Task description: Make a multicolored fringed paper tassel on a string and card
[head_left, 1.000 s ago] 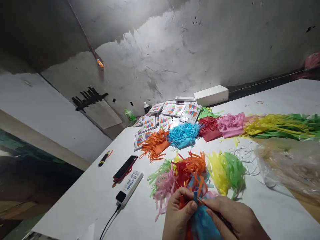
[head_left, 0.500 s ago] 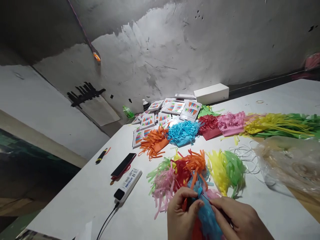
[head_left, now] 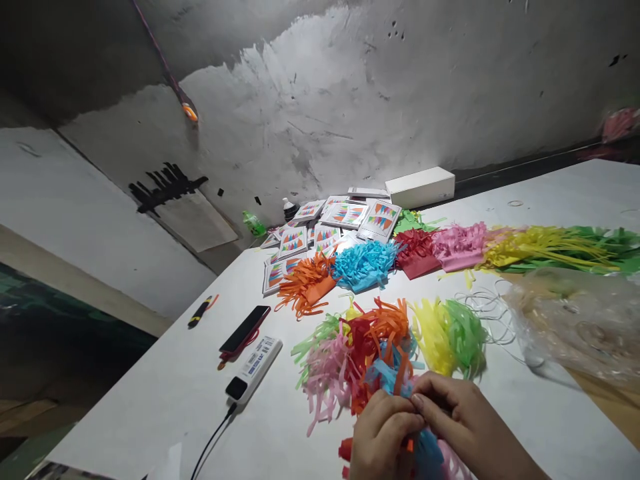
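Observation:
My left hand point(head_left: 385, 433) is closed around a blue tissue-paper tassel point(head_left: 429, 455) low in the view. From the right, my right hand point(head_left: 460, 417) is pinched closed against the same tassel, thumb and fingertips meeting the left fingers. The exact pinch point is hidden by the fingers. Just beyond lies a bunch of fringed tassels, with pink point(head_left: 327, 373), red point(head_left: 361, 363) and orange point(head_left: 390, 320) strips. Yellow point(head_left: 434, 333) and green point(head_left: 466, 337) tassels rest beyond my right hand. Pink paper shows under my right wrist.
Fringed paper stacks, orange point(head_left: 307, 283), blue point(head_left: 365, 265), dark red point(head_left: 417, 253) and pink point(head_left: 460, 245), line the back. Behind are printed packets point(head_left: 345, 215) and a white box point(head_left: 420, 187). Left are a phone point(head_left: 245, 330), white device point(head_left: 255, 370) and cutter point(head_left: 200, 312); right, plastic bag point(head_left: 575, 320).
Both hands have come together, fingertips meeting, and the left has turned so its knuckles face up. A thin thread seen between the fingers is now hidden. The view has shifted slightly.

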Tool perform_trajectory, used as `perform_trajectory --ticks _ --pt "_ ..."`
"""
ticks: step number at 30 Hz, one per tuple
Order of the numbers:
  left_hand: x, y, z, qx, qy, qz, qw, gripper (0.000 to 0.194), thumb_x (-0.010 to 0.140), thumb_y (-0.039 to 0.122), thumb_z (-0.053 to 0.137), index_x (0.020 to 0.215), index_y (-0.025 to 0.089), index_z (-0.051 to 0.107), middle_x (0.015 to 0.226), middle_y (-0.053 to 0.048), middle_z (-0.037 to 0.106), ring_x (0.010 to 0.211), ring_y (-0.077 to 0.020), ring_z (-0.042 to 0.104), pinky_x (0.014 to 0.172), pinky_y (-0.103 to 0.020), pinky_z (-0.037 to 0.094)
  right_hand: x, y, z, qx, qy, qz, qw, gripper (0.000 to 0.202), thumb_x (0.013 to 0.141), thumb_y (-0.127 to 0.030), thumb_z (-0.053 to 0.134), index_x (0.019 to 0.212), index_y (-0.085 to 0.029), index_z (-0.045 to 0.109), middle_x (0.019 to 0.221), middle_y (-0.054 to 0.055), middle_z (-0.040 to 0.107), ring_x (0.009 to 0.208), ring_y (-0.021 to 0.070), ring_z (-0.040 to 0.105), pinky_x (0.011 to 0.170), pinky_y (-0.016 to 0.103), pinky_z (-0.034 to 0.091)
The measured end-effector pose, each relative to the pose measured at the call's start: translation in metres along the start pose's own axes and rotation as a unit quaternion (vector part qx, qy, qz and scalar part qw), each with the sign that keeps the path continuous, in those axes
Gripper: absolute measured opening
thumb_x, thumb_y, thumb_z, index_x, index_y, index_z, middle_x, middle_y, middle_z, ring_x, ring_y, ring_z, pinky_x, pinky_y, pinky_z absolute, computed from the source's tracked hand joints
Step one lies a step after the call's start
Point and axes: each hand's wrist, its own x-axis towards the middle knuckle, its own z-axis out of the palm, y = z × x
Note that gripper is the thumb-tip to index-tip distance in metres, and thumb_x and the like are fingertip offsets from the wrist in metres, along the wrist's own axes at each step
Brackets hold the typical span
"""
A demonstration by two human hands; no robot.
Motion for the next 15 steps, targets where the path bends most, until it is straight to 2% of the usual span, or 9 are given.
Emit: perform_trajectory --ticks 3,5,8,9,11,13,15 --pt "0.0 -0.004 -0.001 -0.039 -0.019 -0.023 0.999 0.02 0.083 0.019 0.07 0.083 0.036 0.081 0.075 -0.006 0.079 0.066 -0.0248 0.069 0.061 -0.036 0.052 -0.001 0.0 0.0 -0.054 0.055 -0.08 0.994 0.025 0.095 -0.042 0.047 0.081 -0.025 0.057 0.082 0.001 0.063 0.077 0.0201 0.061 0.07 0.032 0.05" --pt "0.002 -0.007 -0.001 -0.061 -0.055 -0.079 0.994 0.02 0.078 0.017 0.073 0.081 0.035 0.08 0.075 -0.005 0.078 0.067 -0.0243 0.069 0.062 -0.035 0.052 -0.001 0.002 -0.001 0.009 0.113 -0.123 0.986 0.021 0.098 -0.04 0.044 0.086 -0.027 0.056 0.091 0.002 0.063 0.087 0.0209 0.062 0.079 0.032 0.051" --pt "0.005 -0.009 -0.003 -0.078 -0.06 -0.18 0.979 0.032 0.063 0.014 0.083 0.089 0.032 0.079 0.083 -0.003 0.077 0.071 -0.024 0.068 0.066 -0.033 0.052 -0.003 0.005 -0.002 0.166 0.159 -0.134 0.964 0.022 0.101 -0.038 0.037 0.088 -0.029 0.052 0.072 -0.004 0.054 0.067 0.0166 0.057 0.063 0.027 0.05" --pt "0.006 -0.008 -0.004 -0.082 -0.053 -0.198 0.975 0.041 0.058 0.013 0.085 0.095 0.032 0.078 0.088 -0.003 0.076 0.074 -0.024 0.067 0.067 -0.033 0.052 -0.004 0.006 -0.002 0.179 0.156 -0.133 0.962 0.021 0.101 -0.038 0.037 0.089 -0.03 0.052 0.069 -0.005 0.051 0.061 0.0153 0.054 0.059 0.026 0.049" --pt "0.007 -0.007 -0.005 -0.088 -0.057 -0.204 0.973 0.05 0.057 0.013 0.084 0.103 0.03 0.076 0.094 -0.004 0.075 0.078 -0.0241 0.067 0.07 -0.032 0.053 -0.005 0.006 0.0 0.119 0.125 -0.162 0.972 0.015 0.1 -0.037 0.041 0.095 -0.03 0.054 0.07 -0.005 0.055 0.059 0.0143 0.055 0.056 0.024 0.048" --pt "0.009 -0.005 -0.005 -0.094 -0.082 -0.189 0.974 0.047 0.064 0.015 0.079 0.109 0.029 0.074 0.097 -0.006 0.075 0.083 -0.0256 0.068 0.075 -0.033 0.054 -0.005 0.005 0.005 -0.007 0.063 -0.221 0.973 0.014 0.098 -0.033 0.044 0.103 -0.03 0.057 0.082 -0.001 0.067 0.068 0.0155 0.065 0.062 0.024 0.052" --pt "0.009 -0.005 -0.005 -0.109 -0.096 -0.173 0.974 0.042 0.071 0.021 0.073 0.112 0.027 0.073 0.098 -0.007 0.076 0.087 -0.028 0.069 0.077 -0.035 0.055 -0.004 0.004 0.009 -0.099 0.006 -0.266 0.959 0.018 0.098 -0.03 0.041 0.103 -0.029 0.059 0.085 0.0 0.072 0.073 0.017 0.069 0.064 0.025 0.054"
